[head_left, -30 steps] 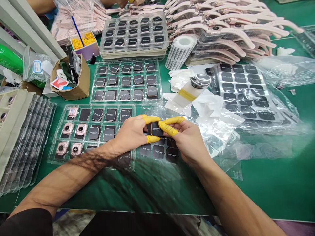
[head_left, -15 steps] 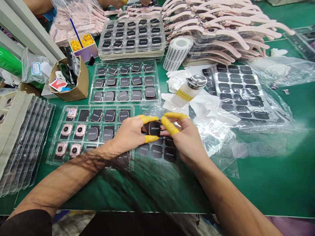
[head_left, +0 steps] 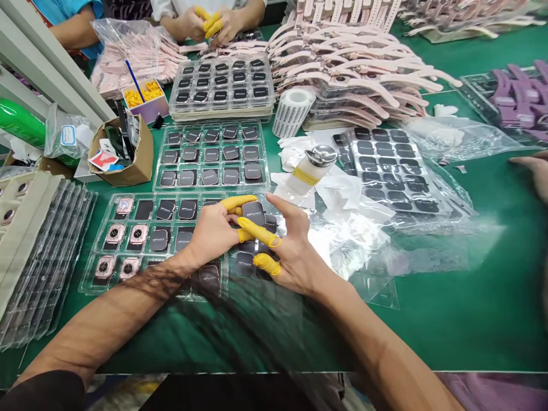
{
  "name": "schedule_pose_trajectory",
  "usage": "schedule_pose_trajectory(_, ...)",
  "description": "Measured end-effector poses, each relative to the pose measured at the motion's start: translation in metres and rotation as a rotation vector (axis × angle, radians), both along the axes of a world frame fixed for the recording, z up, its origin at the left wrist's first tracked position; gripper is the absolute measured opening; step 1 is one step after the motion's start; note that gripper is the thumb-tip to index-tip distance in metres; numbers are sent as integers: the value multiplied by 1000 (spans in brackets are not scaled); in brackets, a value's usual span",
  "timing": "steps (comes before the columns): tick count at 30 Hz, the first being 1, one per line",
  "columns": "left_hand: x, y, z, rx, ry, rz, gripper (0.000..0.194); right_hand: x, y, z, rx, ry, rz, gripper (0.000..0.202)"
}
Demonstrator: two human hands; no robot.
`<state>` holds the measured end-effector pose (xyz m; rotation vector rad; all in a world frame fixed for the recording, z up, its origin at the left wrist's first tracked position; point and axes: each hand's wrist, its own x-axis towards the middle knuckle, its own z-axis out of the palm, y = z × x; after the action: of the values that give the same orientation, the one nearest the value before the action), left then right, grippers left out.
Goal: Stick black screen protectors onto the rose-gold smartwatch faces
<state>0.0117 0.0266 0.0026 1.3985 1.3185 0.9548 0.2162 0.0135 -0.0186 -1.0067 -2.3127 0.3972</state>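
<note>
My left hand (head_left: 214,231), with yellow finger cots, pinches a square watch case (head_left: 255,212) by its edges, its dark face with white lettering turned up. Close on its right, my right hand (head_left: 296,246) has its fingers spread. One yellow-covered finger reaches over the lower edge of the case; whether it touches cannot be made out. Beneath the hands lies a sheet of black square films (head_left: 245,264), partly hidden. Left of it, a clear tray (head_left: 99,228) carries watch cases, some showing pink backs with sensors, others dark faces.
Behind are a second filled tray (head_left: 156,171), stacked trays (head_left: 222,107), a label roll (head_left: 293,113) and a pump bottle (head_left: 311,169). Black film sheets (head_left: 387,165) lie right. Pink-strapped watches (head_left: 342,74) are piled behind. A cardboard box (head_left: 141,154) stands left. A co-worker's hands (head_left: 214,25) work opposite.
My right hand has come off the watch case and spread its fingers, moving slightly down. The left hand keeps the case, now tilted. The view has shifted, bringing another person's hand in at right.
</note>
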Motion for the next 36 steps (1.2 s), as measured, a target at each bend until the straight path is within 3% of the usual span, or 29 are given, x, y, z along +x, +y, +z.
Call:
schedule_pose_trajectory(2, 1, -1, 2, -10, -35, 10, 67, 3, 4, -3, 20, -76, -138, 42)
schedule_pose_trajectory(5, 3, -2, 4, -37, -24, 29, 66, 14, 14, -2, 83, -21, -468, 36)
schedule_pose_trajectory(8, 4, -2, 5, -46, 2, 35, 66, 23, 18, 4, 130, 134, -572, 31)
schedule_pose_trajectory(14, 3, 0, 6, -122, -52, 54, 66, 13, 10, 4, 83, 212, -328, 23)
schedule_pose_trajectory(17, 0, 3, 5, -195, -156, 52, 68, 5, 9, -4, 20, 194, -193, 37)
schedule_pose_trajectory(22, -2, 11, -1, -212, -339, 110, 62, -2, 9, -13, -13, 166, -113, 43)
schedule_pose_trajectory(25, -9, 15, 2, -203, -319, 149, 51, -4, 11, -17, -12, 145, -70, 41)
schedule_pose_trajectory(28, -38, 15, 13, -102, -91, 242, 45, -4, 15, -19, 7, 91, -22, 37)
schedule_pose_trajectory(31, -86, 7, 29, 8, 213, 379, 44, -2, 19, -20, 13, 28, 5, 36)
schedule_pose_trajectory(36, -150, -14, 53, -14, 519, 486, 30, -2, 20, -19, 12, -17, 8, 33)
